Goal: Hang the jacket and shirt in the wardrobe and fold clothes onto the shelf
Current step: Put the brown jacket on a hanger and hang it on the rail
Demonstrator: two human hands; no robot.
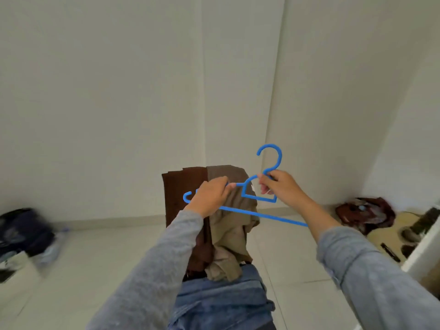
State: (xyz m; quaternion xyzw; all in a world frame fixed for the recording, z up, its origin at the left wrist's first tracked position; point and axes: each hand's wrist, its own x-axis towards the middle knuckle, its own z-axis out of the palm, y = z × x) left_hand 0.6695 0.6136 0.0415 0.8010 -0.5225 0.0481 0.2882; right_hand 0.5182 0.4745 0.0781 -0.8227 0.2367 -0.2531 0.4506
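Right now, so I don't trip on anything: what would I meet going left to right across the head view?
Dark bag → left hand → right hand → guitar. The blue hanger is held by both hands, so it has no clear place in the order.

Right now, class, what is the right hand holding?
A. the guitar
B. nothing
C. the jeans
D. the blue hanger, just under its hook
D: the right hand pinches the hanger just below its hook, while the left hand grips the hanger's other side together with the khaki cloth.
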